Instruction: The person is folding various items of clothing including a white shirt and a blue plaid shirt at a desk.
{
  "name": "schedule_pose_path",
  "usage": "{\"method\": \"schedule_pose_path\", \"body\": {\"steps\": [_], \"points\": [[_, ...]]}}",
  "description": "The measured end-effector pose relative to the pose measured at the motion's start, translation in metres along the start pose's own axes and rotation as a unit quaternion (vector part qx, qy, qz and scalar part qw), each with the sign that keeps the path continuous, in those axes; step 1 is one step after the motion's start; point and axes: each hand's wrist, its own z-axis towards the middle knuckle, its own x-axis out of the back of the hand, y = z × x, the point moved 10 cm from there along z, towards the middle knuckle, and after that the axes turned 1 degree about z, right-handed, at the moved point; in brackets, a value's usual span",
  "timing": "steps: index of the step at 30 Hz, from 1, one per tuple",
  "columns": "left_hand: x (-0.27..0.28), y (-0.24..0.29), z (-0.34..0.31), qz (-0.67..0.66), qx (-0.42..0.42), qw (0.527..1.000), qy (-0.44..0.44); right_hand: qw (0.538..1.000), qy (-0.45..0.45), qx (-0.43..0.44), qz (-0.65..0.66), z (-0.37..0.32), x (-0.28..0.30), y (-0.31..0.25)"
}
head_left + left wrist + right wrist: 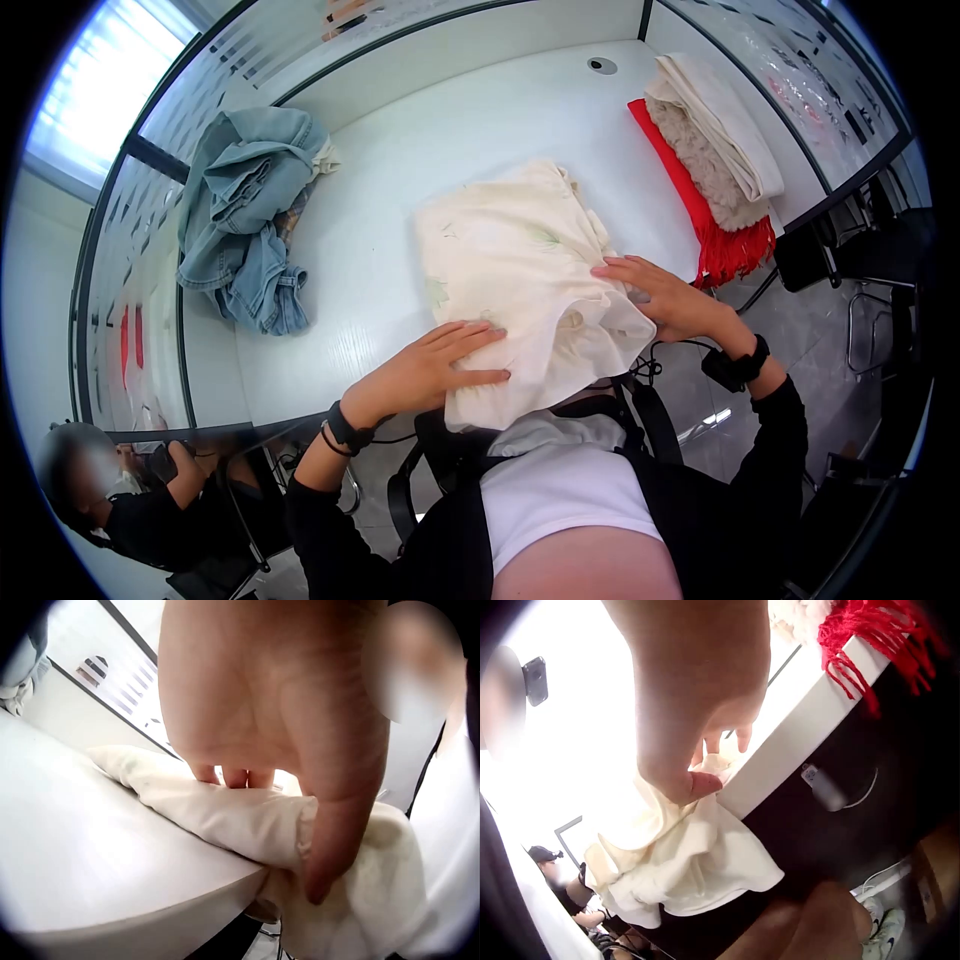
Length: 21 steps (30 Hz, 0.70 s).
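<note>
Cloth (520, 240) overhangs the tabletop's (370, 200) 6 o'clock edge, well apart from denim (245, 190) at 10 and scarf (735, 250) at 2 o'clock; cream, leaf-printed, creased, it underlies left hand (415, 375) and right hand (675, 302), fingers spread.

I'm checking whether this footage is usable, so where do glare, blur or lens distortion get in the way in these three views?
Head view: strong fisheye bend with black corners; the window is washed out. Left wrist view: the palm is soft and shaded, and a round blur hides a patch at upper right. Right wrist view: white glare swallows the tabletop left of the hand.
</note>
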Motion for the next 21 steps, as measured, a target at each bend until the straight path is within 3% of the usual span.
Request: {"method": "schedule_pose_path", "body": {"steps": [3, 6, 9, 12, 13, 16, 17, 20, 21], "points": [[-0.01, 0.001, -0.002, 0.112, 0.013, 0.994, -0.001, 0.997, 0.047, -0.051, 0.043, -0.003, 0.004, 0.005], [-0.015, 0.007, -0.001, 0.203, 0.015, 0.977, 0.059, 0.995, 0.076, -0.027, -0.054, -0.01, 0.008, 0.0], [-0.013, 0.014, 0.001, 0.227, -0.006, 0.967, 0.115, 0.99, 0.035, -0.04, -0.128, -0.008, -0.005, 0.001], [-0.018, 0.023, 0.002, 0.239, -0.057, 0.959, 0.14, 0.972, 0.097, -0.025, -0.213, -0.012, -0.017, 0.003], [-0.017, 0.026, 0.003, 0.215, -0.074, 0.962, 0.15, 0.977, 0.121, -0.023, -0.177, -0.012, -0.021, 0.004], [-0.003, 0.022, 0.01, 0.085, -0.069, 0.982, 0.151, 0.943, 0.131, 0.078, -0.295, -0.006, -0.035, -0.017], [0.002, 0.015, 0.011, 0.016, -0.057, 0.981, 0.183, 0.945, 0.169, 0.082, -0.267, -0.005, -0.03, -0.021], [0.028, -0.006, 0.004, -0.195, 0.025, 0.95, 0.242, 0.947, 0.158, 0.105, -0.258, -0.002, -0.032, -0.02], [0.034, -0.015, 0.006, -0.225, 0.107, 0.941, 0.229, 0.944, 0.172, 0.11, -0.26, -0.002, -0.029, -0.022]]}}
